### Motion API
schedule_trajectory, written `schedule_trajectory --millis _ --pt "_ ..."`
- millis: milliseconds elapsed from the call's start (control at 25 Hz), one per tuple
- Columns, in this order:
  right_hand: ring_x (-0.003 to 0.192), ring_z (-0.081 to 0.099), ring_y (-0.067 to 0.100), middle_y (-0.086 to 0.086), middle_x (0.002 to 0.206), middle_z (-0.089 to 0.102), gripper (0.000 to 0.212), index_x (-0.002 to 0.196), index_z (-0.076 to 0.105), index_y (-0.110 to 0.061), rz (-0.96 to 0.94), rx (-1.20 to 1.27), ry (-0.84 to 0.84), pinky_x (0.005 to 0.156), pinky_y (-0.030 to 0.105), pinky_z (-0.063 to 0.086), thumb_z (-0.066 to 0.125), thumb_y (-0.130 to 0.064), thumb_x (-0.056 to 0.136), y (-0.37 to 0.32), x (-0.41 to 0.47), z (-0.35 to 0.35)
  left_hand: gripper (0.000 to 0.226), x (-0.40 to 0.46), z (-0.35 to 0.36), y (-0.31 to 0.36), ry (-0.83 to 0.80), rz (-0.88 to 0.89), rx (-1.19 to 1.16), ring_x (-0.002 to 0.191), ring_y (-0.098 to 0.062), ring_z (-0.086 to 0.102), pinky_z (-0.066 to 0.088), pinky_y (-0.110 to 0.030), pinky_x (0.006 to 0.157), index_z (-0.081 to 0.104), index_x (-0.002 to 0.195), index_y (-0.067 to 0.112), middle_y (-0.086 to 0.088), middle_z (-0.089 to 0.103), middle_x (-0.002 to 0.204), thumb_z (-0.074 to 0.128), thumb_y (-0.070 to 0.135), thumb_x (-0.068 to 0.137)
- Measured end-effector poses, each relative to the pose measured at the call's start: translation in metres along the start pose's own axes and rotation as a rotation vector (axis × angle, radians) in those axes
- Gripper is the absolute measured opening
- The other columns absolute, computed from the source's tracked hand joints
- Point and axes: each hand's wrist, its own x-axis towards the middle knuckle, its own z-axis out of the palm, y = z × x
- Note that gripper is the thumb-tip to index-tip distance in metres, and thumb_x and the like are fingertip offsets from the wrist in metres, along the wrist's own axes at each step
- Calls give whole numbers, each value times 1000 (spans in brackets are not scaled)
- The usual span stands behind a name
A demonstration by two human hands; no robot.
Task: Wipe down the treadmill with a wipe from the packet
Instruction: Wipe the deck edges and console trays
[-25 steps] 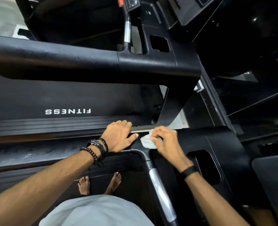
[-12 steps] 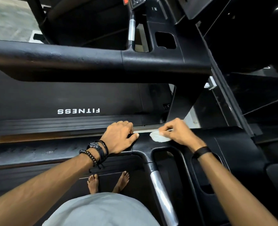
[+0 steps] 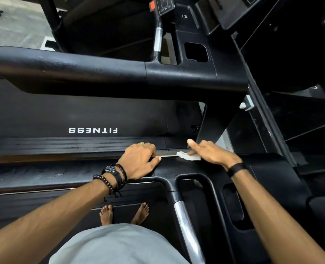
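I look down at a black treadmill. My right hand (image 3: 213,154) presses a small white wipe (image 3: 189,156) onto the far edge of the near console arm (image 3: 268,168). The thumb lies on the wipe and the index finger points left, lifted off it. My left hand (image 3: 138,161) rests on the near handrail (image 3: 43,174) just left of the wipe, fingers draped over its far edge, thumb stretched toward the wipe. No wipe packet is in view.
Beyond the rail lies the belt deck with the white word FITNESS (image 3: 93,130). A second padded handrail (image 3: 68,69) crosses above it. A silver grip bar (image 3: 186,223) runs down toward me. My bare feet (image 3: 123,214) stand below. A cup holder recess (image 3: 232,204) sits right.
My right hand has slid with the wipe from the console arm's near side to its far edge and flattened, index finger now lifted. My left hand has stayed on the rail.
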Motion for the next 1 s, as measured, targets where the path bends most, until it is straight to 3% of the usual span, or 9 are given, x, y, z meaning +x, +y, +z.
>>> schedule_trajectory --millis 160,320,400,520,600,760,840,880,1000 --pt "144 37 30 15 155 42 96 145 50 -9 93 -143 -113 115 40 29 10 -80 92 -36 23 28 32 -1 -1 1 4 7 3 95 -22 58 36 -36 81 56 96 19 0 65 101 43 48 101" --pt "139 44 26 9 145 54 93 127 69 -18 -72 -23 -86 110 34 28 8 -78 93 -52 6 27 32 0 -2 0 22 30 -15 97 -24 59 39 -37 84 58 98 17 -3 66 101 35 39 100" --pt "141 39 21 2 150 47 89 122 73 -22 -6 87 -83 115 33 21 8 -77 93 -30 2 6 38 -1 -3 -1 25 23 -24 97 -24 59 40 -36 86 59 98 17 -2 67 102 27 34 89" --pt "147 32 26 9 160 35 97 144 53 -16 136 -31 -99 120 43 20 8 -83 89 -31 15 10 50 -1 -5 -2 20 26 -18 96 -24 59 42 -36 85 60 98 17 -1 67 102 17 35 80" --pt "147 32 27 9 160 34 101 150 42 -14 104 -98 -143 119 45 24 7 -85 87 -58 23 31 52 -1 -4 -3 10 15 -16 97 -26 60 41 -37 83 60 97 16 -2 68 102 15 36 81" --pt "142 40 21 5 152 48 108 126 69 -23 -88 11 -129 120 42 24 4 -94 77 -63 19 36 22 -1 -10 -9 -2 -83 11 100 -30 62 40 -37 79 60 98 14 -6 68 105 40 23 97" --pt "144 36 15 1 156 43 105 108 77 -36 -62 145 -119 124 44 13 4 -100 68 -40 13 15 24 -8 -11 -20 -22 -119 71 98 -32 63 41 -37 78 60 99 12 -8 69 105 40 25 100" --pt "145 34 15 1 158 39 104 109 77 -37 -20 155 -106 124 44 11 4 -99 70 -34 11 10 27 -11 -12 -26 -36 -145 83 96 -32 64 42 -36 78 60 98 11 -10 70 105 39 28 101" --pt "149 28 23 9 162 31 98 145 52 -16 47 18 -124 121 41 15 8 -83 89 -57 13 27 35 -15 -12 -38 -79 -199 61 97 -34 63 38 -36 76 62 99 11 -14 70 106 36 34 104"
